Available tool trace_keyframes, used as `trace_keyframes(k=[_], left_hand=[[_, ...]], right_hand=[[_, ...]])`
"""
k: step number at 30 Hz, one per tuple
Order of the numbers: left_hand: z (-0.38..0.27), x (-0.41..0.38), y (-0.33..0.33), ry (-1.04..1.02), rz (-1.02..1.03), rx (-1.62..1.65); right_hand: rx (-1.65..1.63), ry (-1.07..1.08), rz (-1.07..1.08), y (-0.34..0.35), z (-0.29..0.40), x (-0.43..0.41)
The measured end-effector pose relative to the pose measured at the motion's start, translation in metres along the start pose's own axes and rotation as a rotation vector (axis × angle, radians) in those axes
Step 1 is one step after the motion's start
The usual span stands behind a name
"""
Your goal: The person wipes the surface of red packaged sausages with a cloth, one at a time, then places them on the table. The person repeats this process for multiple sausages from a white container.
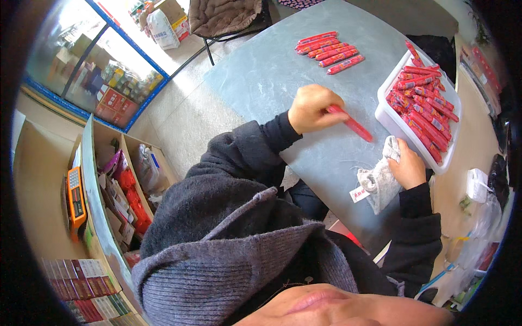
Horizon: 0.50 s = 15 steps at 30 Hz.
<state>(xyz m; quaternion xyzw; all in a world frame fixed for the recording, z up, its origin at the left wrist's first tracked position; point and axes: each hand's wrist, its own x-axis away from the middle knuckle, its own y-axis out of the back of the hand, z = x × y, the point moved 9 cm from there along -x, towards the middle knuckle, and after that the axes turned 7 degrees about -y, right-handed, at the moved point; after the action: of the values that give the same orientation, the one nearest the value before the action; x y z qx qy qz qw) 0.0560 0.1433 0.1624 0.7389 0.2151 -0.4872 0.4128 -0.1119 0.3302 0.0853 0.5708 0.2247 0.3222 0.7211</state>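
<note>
My left hand (317,109) is closed around one end of a red plastic-wrapped sausage stick (355,127), which points down and right, slightly blurred, over the grey tabletop (261,87). A crumpled light-grey cloth (383,183) with a white tag bearing writing is gripped in my right hand (408,165). That hand is beside the near wall of a white plastic tub (397,128). Inside the tub lies a loose heap of similar red sausage sticks (428,106). Farther off on the table, several more red sticks (329,52) lie side by side in a slanting row.
To the left stands a shelf unit (130,163) holding bags and papers, with an orange calculator-like device (76,195) nearby. A padded folding chair (226,18) is beyond the table. A white box-shaped device (477,185) and clear plastic bags (475,232) are at the right.
</note>
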Motion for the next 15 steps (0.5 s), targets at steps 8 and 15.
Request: trace_keyframes(k=[8, 15], left_hand=[[-0.033, 0.027, -0.087, 0.096, 0.211, 0.235], [-0.019, 0.037, -0.096, 0.301, 0.192, 0.296]], right_hand=[[-0.349, 0.28, -0.286, 0.038, 0.06, 0.026], [-0.192, 0.159, -0.149, 0.018, 0.044, 0.016]])
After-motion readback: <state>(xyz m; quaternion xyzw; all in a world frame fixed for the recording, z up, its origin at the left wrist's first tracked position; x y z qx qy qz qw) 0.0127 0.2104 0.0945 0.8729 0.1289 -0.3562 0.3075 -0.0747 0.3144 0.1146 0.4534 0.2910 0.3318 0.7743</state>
